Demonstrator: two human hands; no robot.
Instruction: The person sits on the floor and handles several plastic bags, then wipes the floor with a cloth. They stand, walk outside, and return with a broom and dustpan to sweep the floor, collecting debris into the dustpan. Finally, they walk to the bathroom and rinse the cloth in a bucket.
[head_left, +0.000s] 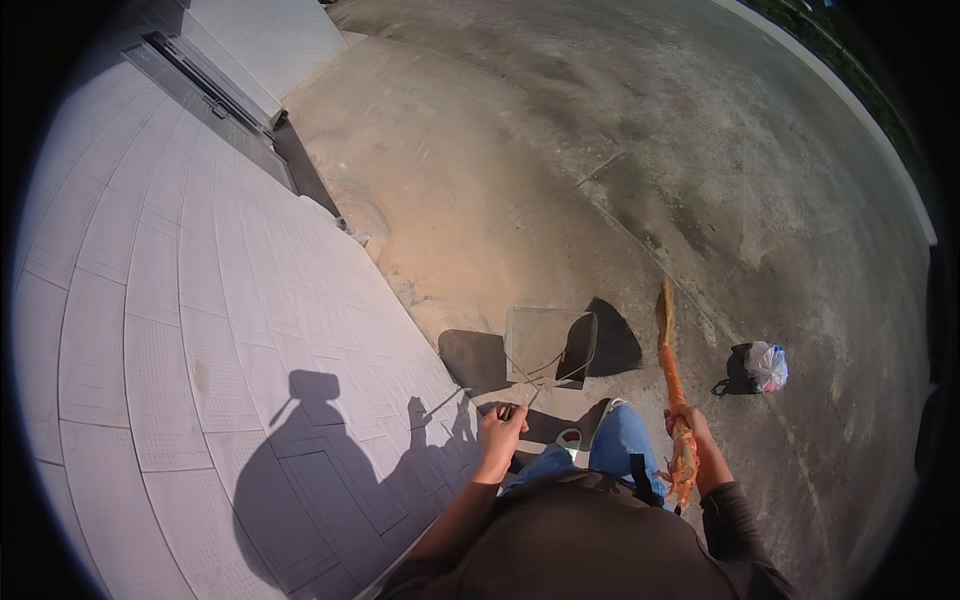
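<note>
In front of my feet a dustpan (530,335) rests at ground level. It has a flat pale base, dark side pieces and thin wire handles that come together toward me. My left hand (503,438) is closed at the near end of these wires. On the right, my right hand (688,422) is wrapped around a hand broom (671,370) with an orange-wrapped handle. The broom's straw-coloured bristles point away from me, to the right of the dustpan and apart from it. Ragged orange wrapping hangs below my right fist.
A white tiled wall (190,390) runs along my left and carries my shadow. Farther up it is a metal-framed opening (215,105). Sandy dirt (430,200) covers the concrete floor (800,180) beside the wall. A filled plastic bag (768,367) sits to the right.
</note>
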